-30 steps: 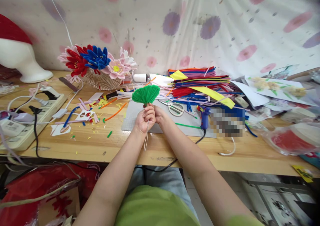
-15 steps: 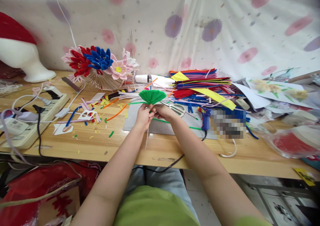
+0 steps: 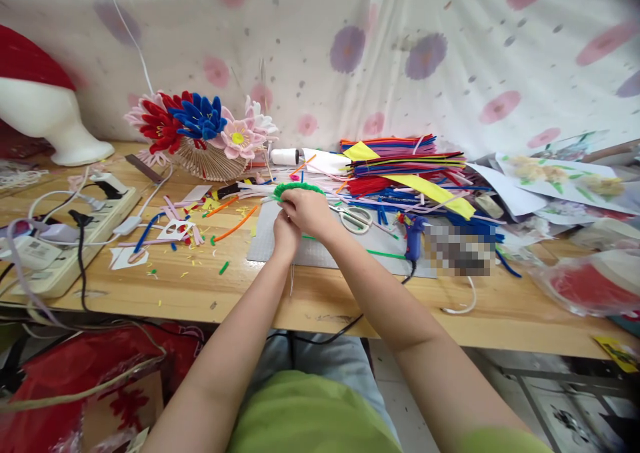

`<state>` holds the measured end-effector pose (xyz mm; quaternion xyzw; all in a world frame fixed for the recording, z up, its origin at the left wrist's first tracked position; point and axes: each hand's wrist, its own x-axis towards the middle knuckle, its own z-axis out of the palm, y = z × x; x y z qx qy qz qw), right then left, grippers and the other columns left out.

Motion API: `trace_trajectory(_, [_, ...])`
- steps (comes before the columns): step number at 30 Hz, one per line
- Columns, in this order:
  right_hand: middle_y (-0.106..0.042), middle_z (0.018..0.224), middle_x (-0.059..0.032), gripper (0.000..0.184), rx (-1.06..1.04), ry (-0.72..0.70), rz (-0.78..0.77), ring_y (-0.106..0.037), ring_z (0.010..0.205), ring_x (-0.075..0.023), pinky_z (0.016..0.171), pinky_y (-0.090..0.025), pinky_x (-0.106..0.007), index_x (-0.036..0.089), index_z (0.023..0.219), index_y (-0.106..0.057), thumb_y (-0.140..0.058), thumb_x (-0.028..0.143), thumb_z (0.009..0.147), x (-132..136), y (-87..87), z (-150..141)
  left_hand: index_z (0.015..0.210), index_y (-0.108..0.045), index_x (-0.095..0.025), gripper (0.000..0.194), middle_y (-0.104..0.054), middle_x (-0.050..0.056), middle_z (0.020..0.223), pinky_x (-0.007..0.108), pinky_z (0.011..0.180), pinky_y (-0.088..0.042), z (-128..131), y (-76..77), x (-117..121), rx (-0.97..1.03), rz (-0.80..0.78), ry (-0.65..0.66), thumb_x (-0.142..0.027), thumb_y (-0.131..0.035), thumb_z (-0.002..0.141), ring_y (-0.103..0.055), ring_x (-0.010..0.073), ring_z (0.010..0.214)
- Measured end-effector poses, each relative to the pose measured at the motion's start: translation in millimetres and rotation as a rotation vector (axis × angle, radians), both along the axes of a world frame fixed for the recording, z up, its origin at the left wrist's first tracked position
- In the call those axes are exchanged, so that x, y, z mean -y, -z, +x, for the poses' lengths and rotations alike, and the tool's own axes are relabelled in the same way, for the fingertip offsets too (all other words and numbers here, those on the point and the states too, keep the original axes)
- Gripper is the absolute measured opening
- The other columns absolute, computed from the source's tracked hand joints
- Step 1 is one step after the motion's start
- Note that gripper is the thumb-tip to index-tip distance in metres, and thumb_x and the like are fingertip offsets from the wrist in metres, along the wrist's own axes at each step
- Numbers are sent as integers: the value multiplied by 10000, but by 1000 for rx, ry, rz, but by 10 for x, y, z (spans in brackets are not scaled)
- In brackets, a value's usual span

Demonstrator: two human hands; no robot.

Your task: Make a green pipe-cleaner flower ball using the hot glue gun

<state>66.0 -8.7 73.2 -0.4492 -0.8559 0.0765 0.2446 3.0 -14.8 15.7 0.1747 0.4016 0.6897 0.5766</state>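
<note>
A green fan-shaped piece of fuzzy pipe cleaner (image 3: 299,187) is held over the grey mat, its lower part hidden behind my hands. My left hand (image 3: 285,236) is closed round its base, and thin pale wires (image 3: 292,281) hang down below the fingers. Across the near face of the fan lies my right hand (image 3: 311,211), fingers bent and closed at its left side; the fingertips are partly hidden. Scissors (image 3: 356,219) rest on the grey mat (image 3: 320,256) just right of my right hand, near a green pipe cleaner (image 3: 385,255).
A blue glue gun (image 3: 413,236) stands at the mat's right. Behind it lie bundles of coloured pipe cleaners (image 3: 390,173). Pipe-cleaner flowers (image 3: 200,119) stand at the back left. A power strip (image 3: 75,253) with cables is on the left, near scattered offcuts (image 3: 223,267).
My right hand has moved left and up across the fan, now covering much of it. The fan has tipped and shows only its upper edge. The green strip sticking out left is hidden.
</note>
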Motion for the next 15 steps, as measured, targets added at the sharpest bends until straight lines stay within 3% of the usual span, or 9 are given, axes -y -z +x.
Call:
trace_trajectory(2, [-681, 849, -57, 188, -168, 14, -15, -618, 798, -189, 701, -406, -281, 194, 808, -621, -458, 276, 854, -59, 53, 50, 607, -451, -146, 179, -416, -60, 489, 127, 369, -203, -44, 2, 62, -67, -32, 29, -86, -538, 752, -324, 25, 389])
trace_trajectory(4, [-674, 755, -30, 177, -435, 8, -97, -626, 702, -160, 649, -425, -264, 196, 787, -587, -465, 308, 850, -119, 130, 131, 641, -474, -132, 152, -432, -59, 503, 127, 320, -114, -102, -25, 115, -52, -57, 147, -111, -523, 784, -256, 2, 341])
trace_trajectory(8, [-658, 672, -3, 232, -947, -45, -357, -618, 573, -125, 466, -391, -199, 198, 786, -527, -554, 428, 768, -207, 299, 287, 698, -481, -110, 207, -403, -64, 530, 89, 276, -74, -200, -125, 156, 303, -87, 349, -75, -373, 871, -217, -27, 310])
trace_trajectory(11, [-642, 613, 11, 259, -1155, 25, -483, -576, 508, -92, 393, -320, -159, 188, 730, -515, -632, 415, 691, -223, 408, 360, 720, -472, -111, 273, -360, -69, 513, 76, 257, -99, -211, -163, 168, 567, -80, 377, -83, -282, 915, -251, -24, 304])
trace_trajectory(15, [-569, 510, 40, 217, -1339, 166, -684, -430, 392, -31, 342, -226, -138, 163, 617, -494, -654, 303, 663, -195, 550, 402, 755, -462, -119, 256, -366, -74, 502, 77, 251, -142, -174, -167, 206, 773, 11, 337, -96, -274, 926, -290, -17, 305])
